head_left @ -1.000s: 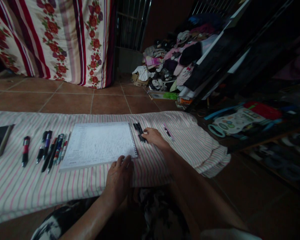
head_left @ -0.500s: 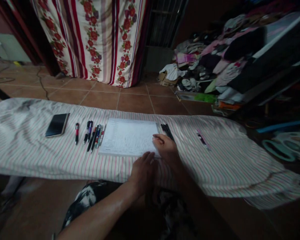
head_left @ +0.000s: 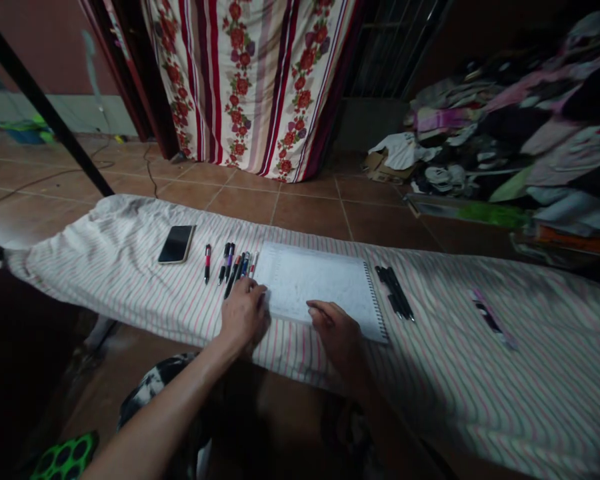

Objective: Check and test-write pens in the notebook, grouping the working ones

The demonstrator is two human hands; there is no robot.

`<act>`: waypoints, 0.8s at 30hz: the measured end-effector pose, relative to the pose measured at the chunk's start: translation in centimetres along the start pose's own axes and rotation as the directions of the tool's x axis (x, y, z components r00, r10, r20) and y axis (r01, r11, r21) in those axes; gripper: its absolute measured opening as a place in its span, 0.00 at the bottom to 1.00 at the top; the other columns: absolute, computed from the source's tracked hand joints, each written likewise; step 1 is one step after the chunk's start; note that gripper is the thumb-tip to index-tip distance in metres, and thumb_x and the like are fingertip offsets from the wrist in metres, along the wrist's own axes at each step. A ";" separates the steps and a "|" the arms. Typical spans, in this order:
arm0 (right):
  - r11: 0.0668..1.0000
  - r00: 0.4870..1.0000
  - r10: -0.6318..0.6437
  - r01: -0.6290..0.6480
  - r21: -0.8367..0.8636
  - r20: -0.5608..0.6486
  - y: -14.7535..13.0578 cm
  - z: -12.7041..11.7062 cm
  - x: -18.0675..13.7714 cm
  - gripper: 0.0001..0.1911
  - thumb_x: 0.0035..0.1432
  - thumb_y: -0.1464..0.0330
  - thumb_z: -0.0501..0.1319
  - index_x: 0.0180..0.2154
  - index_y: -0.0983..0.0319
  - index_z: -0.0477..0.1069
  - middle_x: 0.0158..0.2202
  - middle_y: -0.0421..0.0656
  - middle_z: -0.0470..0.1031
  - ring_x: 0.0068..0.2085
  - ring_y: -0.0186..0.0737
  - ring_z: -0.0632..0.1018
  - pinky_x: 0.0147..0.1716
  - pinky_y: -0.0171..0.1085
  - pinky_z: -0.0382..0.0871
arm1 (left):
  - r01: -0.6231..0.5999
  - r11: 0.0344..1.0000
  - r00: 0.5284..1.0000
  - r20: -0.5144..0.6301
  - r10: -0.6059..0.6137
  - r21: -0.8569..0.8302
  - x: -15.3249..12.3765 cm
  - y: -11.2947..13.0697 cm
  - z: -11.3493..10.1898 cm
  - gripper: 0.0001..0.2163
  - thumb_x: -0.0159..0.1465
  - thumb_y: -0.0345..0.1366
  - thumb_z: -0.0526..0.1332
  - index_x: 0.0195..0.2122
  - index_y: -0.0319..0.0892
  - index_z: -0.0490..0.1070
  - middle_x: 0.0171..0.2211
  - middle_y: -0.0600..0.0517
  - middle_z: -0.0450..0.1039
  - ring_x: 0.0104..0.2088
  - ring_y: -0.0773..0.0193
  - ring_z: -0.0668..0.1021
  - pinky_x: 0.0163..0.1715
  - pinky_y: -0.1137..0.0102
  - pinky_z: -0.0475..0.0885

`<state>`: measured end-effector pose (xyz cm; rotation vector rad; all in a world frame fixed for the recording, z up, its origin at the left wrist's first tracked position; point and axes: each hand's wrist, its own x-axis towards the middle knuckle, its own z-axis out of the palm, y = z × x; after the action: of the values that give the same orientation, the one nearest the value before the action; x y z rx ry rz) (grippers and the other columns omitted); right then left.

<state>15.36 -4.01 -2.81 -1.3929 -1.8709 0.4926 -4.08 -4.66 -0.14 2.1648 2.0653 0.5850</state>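
A spiral-bound notebook point(head_left: 320, 287) lies open on a striped cloth point(head_left: 130, 267) spread over the tiled floor. My left hand point(head_left: 244, 313) rests at the notebook's near left corner, fingers curled down by the tips of several pens point(head_left: 233, 263). My right hand point(head_left: 337, 333) lies on the notebook's near edge with fingers bent; whether it holds anything I cannot make out. Black pens point(head_left: 395, 300) sit just right of the spiral binding.
A dark phone point(head_left: 177, 243) lies on the cloth left of the pens, a lone red pen point(head_left: 207, 262) between them. A pink pen point(head_left: 487, 317) lies far right. A floral mattress point(head_left: 260, 73) leans at the back. A heap of clothes point(head_left: 505, 133) fills the right.
My view has swung left. My left hand slid from the notebook's near right corner to its left corner by the pens. My right hand left the black pens for the notebook's near edge.
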 end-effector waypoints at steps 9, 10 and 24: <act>0.995 0.994 -0.094 0.096 -0.024 0.061 -1.0 1.7 0.5 0.13 0.59 0.68 0.50 0.37 0.62 0.72 0.34 0.45 0.76 0.37 0.40 0.76 0.39 0.38 0.69 | 0.309 0.951 0.948 -0.075 -0.310 -0.014 0.7 -6.8 -1.0 0.13 0.63 0.38 0.50 0.40 0.44 0.73 0.40 0.51 0.70 0.37 0.63 0.74 0.30 0.71 0.64; 0.995 0.994 -0.093 0.095 -0.026 0.060 -1.0 1.9 0.6 0.12 0.59 0.68 0.50 0.37 0.62 0.72 0.34 0.45 0.76 0.37 0.40 0.76 0.38 0.38 0.69 | 0.312 0.950 0.947 -0.078 -0.312 -0.018 0.6 -7.1 -0.9 0.13 0.63 0.38 0.50 0.40 0.45 0.73 0.40 0.51 0.70 0.37 0.63 0.74 0.29 0.71 0.64; 0.995 0.993 -0.100 0.101 -0.011 0.070 -0.9 3.3 2.1 0.12 0.59 0.68 0.51 0.36 0.61 0.72 0.33 0.45 0.76 0.36 0.40 0.76 0.37 0.38 0.69 | 0.355 0.934 0.935 -0.015 -0.354 0.046 1.3 -7.9 -0.5 0.13 0.63 0.38 0.50 0.42 0.46 0.72 0.41 0.50 0.70 0.38 0.61 0.75 0.27 0.70 0.63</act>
<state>11.98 -1.93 -3.63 -1.2988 -1.9933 0.4835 -11.66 -2.90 -1.94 1.7426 2.4141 0.5024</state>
